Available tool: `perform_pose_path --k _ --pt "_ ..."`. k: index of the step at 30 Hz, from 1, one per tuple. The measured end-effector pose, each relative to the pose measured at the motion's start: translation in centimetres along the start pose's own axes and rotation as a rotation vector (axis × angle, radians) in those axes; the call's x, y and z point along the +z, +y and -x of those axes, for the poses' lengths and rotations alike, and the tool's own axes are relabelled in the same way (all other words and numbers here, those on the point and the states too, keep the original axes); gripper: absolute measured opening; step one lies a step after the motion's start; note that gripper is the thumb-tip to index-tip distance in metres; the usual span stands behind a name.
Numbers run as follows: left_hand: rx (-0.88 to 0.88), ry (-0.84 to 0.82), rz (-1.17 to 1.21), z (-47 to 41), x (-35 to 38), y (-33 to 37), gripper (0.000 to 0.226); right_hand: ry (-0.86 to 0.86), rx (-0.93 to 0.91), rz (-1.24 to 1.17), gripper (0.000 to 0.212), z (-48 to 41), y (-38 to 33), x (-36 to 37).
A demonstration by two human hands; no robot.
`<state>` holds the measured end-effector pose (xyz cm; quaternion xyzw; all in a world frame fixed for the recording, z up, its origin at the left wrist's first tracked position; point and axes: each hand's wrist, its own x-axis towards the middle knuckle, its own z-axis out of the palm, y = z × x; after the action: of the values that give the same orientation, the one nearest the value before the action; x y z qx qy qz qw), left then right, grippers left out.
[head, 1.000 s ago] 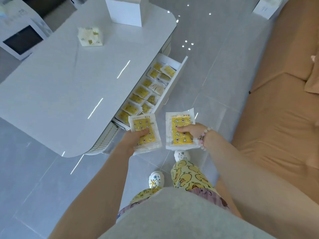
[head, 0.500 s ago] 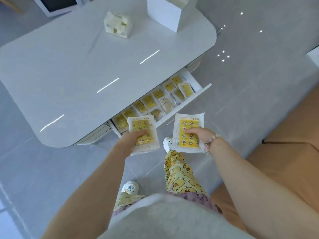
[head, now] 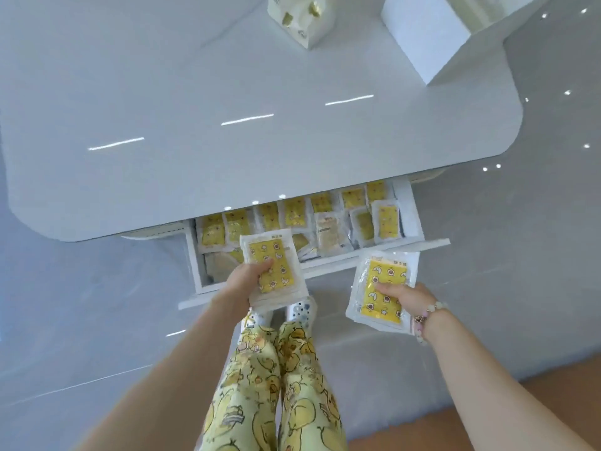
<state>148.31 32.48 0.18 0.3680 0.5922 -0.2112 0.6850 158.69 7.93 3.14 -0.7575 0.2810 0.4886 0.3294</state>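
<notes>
We are holding the left stack (head: 272, 263) in our left hand (head: 244, 281) over the left part of the drawer (head: 405, 209), and the right stack (head: 379, 289) in our right hand (head: 405, 297) before its right end. Packets (head: 385, 221) are lying in the drawer. Behind, on the table (head: 227, 76), a small box (head: 300, 19) is standing left of a large box (head: 426, 37)

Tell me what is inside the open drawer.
The drawer holds rows of yellow-printed packets. Its back is hidden under the tabletop; the stack in the left hand covers part of the front.

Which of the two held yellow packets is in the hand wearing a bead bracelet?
The packet in the right hand, the one farther right; the left hand holding the other packet wears none.
</notes>
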Motion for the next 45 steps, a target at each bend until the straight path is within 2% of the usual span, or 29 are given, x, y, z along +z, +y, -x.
perform_pose_path --k 2,6,11,16,18,22,25,28,31,38,41,45 --pt "-0.024 0.024 -0.002 -3.7 -0.1 -0.7 0.016 0.015 0.012 0.038 0.034 -4.0 -0.5 0.8" --pt "-0.015 0.02 -0.007 -10.9 0.5 -0.9 0.013 0.021 -0.056 0.073 0.026 -11.1 -3.6 1.4" --pt "0.027 0.057 -0.05 -18.6 2.3 0.6 0.046 0.101 -0.119 0.072 0.052 -19.9 -6.8 2.4" --pt "0.146 0.077 -0.143 -23.2 5.8 2.6 0.047 0.138 -0.144 -0.003 0.03 -25.8 -7.0 2.9" --pt "0.172 0.038 -0.201 -24.1 7.9 3.3 0.049 0.165 -0.145 -0.051 0.023 -26.5 -6.0 2.7" --pt "0.266 0.022 -0.377 -25.5 12.7 5.1 0.054 0.262 -0.132 -0.151 0.033 -26.3 -4.3 1.9" --pt "0.331 0.086 -0.497 -27.2 15.3 5.2 0.05 0.268 -0.15 -0.183 0.034 -25.9 -4.4 1.3" --pt "0.356 0.18 -0.6 -28.2 16.8 4.5 0.041 0.247 -0.196 -0.13 0.025 -25.4 -5.0 0.8" --pt "0.324 0.272 -0.536 -28.6 17.4 3.5 0.034 0.217 -0.205 -0.105 0.02 -25.1 -5.4 0.5" --pt "0.398 0.443 -0.707 -28.3 17.9 3.6 0.018 0.192 -0.153 -0.085 0.031 -25.3 -5.1 1.1" --pt "0.414 0.488 -0.757 -28.4 18.0 3.7 0.04 0.176 -0.161 -0.081 0.026 -25.5 -5.0 1.2" --pt "0.464 0.493 -0.842 -28.8 17.7 4.1 0.065 0.164 -0.151 -0.082 0.032 -25.6 -4.9 1.3"
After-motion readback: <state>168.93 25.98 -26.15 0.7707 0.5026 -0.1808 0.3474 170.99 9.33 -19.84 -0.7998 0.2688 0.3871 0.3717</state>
